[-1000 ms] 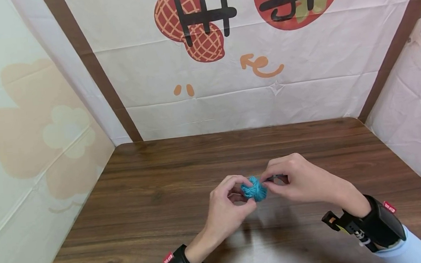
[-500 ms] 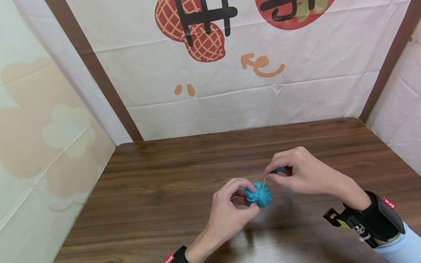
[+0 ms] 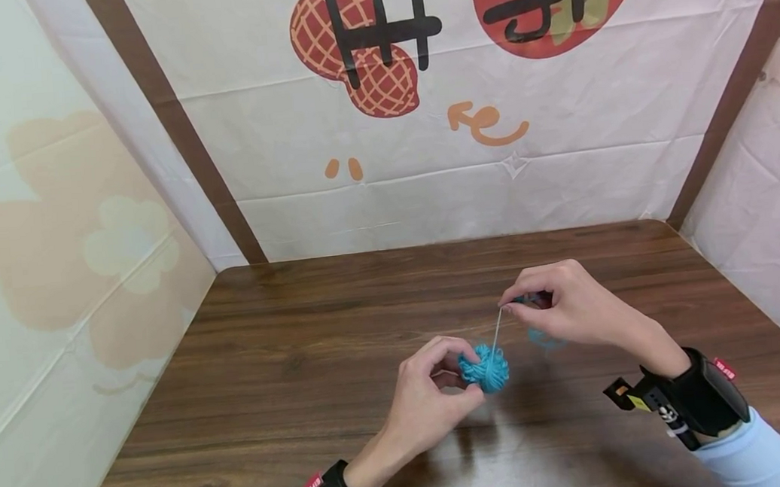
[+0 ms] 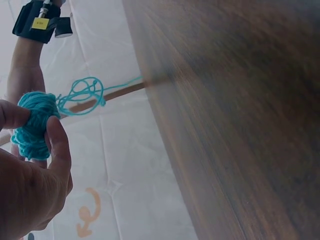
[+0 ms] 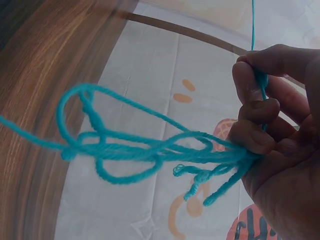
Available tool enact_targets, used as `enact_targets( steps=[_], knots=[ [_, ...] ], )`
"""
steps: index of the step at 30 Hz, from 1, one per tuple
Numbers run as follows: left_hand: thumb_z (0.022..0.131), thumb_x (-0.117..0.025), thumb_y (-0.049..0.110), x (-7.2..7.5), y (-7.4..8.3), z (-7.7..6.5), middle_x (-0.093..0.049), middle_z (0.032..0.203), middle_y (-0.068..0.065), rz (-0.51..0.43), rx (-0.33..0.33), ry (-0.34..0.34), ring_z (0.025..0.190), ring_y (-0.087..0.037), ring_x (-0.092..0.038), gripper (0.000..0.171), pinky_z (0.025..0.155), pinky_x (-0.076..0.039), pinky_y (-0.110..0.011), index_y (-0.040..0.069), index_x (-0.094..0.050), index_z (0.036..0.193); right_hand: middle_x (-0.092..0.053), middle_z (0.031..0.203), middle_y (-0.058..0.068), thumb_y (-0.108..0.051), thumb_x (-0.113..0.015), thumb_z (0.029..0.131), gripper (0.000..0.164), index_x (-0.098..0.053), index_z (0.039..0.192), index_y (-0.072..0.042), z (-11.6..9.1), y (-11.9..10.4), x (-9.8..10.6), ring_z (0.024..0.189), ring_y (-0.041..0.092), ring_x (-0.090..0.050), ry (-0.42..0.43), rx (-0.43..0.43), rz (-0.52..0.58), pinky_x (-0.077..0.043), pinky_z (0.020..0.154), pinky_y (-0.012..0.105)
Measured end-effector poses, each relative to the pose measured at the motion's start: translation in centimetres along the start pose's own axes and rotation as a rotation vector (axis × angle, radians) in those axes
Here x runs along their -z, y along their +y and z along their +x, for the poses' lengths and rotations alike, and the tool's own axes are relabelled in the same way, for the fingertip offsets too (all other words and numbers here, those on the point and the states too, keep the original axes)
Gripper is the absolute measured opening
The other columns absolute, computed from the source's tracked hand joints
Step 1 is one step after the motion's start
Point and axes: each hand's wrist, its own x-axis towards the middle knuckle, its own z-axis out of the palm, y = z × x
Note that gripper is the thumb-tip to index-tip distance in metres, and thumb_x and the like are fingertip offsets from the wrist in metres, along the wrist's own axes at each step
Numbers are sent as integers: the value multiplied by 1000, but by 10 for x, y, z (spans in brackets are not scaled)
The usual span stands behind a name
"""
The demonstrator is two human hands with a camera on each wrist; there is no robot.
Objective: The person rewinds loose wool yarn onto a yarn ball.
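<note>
My left hand (image 3: 430,384) pinches a small turquoise ball of yarn (image 3: 486,370) between thumb and fingers, held above the table. In the left wrist view the ball (image 4: 35,125) shows its wound strands. Up and to the right of it, my right hand (image 3: 567,306) pinches a strand of yarn (image 3: 496,330) that runs taut from the ball. A bundle of loose yarn loops (image 5: 135,150) hangs out of the right hand's curled lower fingers (image 5: 259,110). One tail of yarn (image 5: 30,137) trails away from these loops toward the table side.
A dark wood-grain table (image 3: 292,401) lies beneath both hands. White printed sheets (image 3: 428,203) stand behind it and at both sides. Each wrist wears a black camera strap (image 3: 703,403).
My right hand has moved up and right from the ball, drawing out a lengthening strand. The left hand and ball have shifted slightly right and down.
</note>
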Motion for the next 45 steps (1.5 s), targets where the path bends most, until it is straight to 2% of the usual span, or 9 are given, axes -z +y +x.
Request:
enact_targets(
  steps=[10,19,26,30,34,38,40,42,45],
  knots=[
    [75,-74,-9,0,-2,0,-68,104,-10,-37,5,-13,84,-6,-67,32,76,-64,-27,10,-67,100,-62,75,-18,-4,-78,86,18,-80,94,-21,0,13,3,53,-4,-38,28,-57,-40,-33,48,15],
    [77,-72,-10,0,-2,-1,-66,107,-11,-107,70,-73,88,-8,-68,32,80,-64,-27,10,-66,102,-68,75,-11,-5,-79,86,12,-81,92,-15,-1,24,1,55,-3,-40,58,-71,-66,-34,50,13],
    [78,-71,-10,3,-2,-1,-64,123,-20,-198,56,-127,90,-7,-69,29,79,-63,-24,0,-62,103,-68,76,-13,-2,-80,85,17,-80,92,-17,-4,32,4,54,-3,-39,77,-92,-84,-33,48,14],
    [77,-72,-9,3,-3,0,-66,117,-14,-300,61,-123,94,-8,-69,31,80,-61,-22,-7,-58,105,-68,75,-13,-1,-79,86,17,-80,91,-17,-6,37,3,54,-3,-39,74,-111,-90,-33,48,15],
    [79,-72,-7,5,-1,3,-68,108,1,-438,107,-55,93,-10,-70,31,81,-62,-26,-7,-56,107,-68,74,-13,-1,-79,85,16,-80,89,-16,-9,40,-1,55,-4,-42,16,-135,-78,-37,49,16],
    [84,-71,-6,7,0,6,-68,106,-1,-529,146,108,94,-13,-71,27,84,-64,-32,6,-60,106,-74,79,-6,-1,-76,87,15,-79,89,-16,-14,33,-10,61,-6,-50,-130,-119,-40,-45,52,17],
    [85,-72,-5,8,-1,9,-67,107,-3,-541,157,204,94,-15,-71,27,85,-64,-34,9,-61,105,-76,83,-3,-1,-74,89,15,-79,90,-15,-16,24,-16,64,-7,-54,-213,-92,-11,-49,54,16],
    [85,-73,-5,8,-1,11,-66,107,-5,-533,166,278,91,-16,-72,26,86,-64,-37,7,-62,106,-75,83,-3,-2,-72,90,15,-79,91,-16,-17,11,-21,65,-7,-54,-281,-59,22,-50,54,16],
    [85,-75,-5,8,-3,13,-65,106,-6,-494,179,341,89,-16,-71,29,85,-64,-35,1,-61,110,-71,81,-8,-3,-71,91,17,-77,91,-18,-18,-11,-26,65,-8,-51,-344,-31,59,-49,55,14]
  ],
)
